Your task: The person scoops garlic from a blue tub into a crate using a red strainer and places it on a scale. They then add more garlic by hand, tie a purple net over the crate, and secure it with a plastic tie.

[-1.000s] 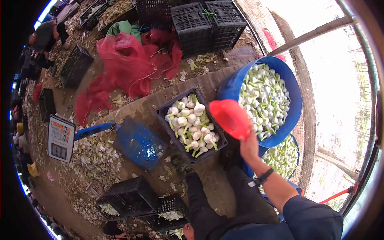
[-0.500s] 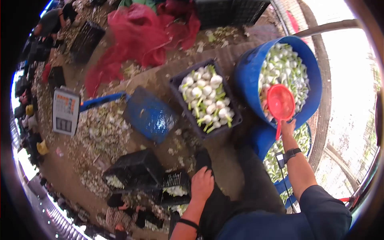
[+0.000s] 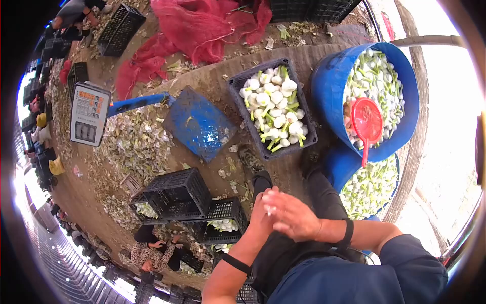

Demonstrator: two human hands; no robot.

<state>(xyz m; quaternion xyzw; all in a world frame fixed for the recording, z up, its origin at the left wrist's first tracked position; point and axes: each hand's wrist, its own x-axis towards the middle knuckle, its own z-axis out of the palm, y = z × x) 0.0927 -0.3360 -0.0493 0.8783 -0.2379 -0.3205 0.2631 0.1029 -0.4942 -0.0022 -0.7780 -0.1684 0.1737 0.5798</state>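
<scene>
My left hand (image 3: 259, 213) and my right hand (image 3: 296, 215) meet in front of my body, above my legs. The right hand's fingers stretch across the left hand, whose own fingers are mostly hidden. A small white bit (image 3: 270, 209) shows between the hands; I cannot make out what it is. A red plastic strainer (image 3: 366, 120) with a handle lies on the garlic in a blue barrel (image 3: 329, 96). Closer to my feet, a dark crate (image 3: 243, 115) is filled with white garlic bulbs (image 3: 273, 109) with short green stems.
Left of the crate stands a scale with a blue platform (image 3: 195, 126) and a display (image 3: 90, 114). A second blue barrel (image 3: 340, 167) holds more garlic. Black crates (image 3: 177, 195), red netting (image 3: 197, 25) and scattered peelings (image 3: 136, 147) cover the floor. Another person (image 3: 152, 253) sits at lower left.
My right hand has left the strainer's handle at the barrel and come across to my left hand. The strainer stays on the garlic. The camera view has shifted slightly.
</scene>
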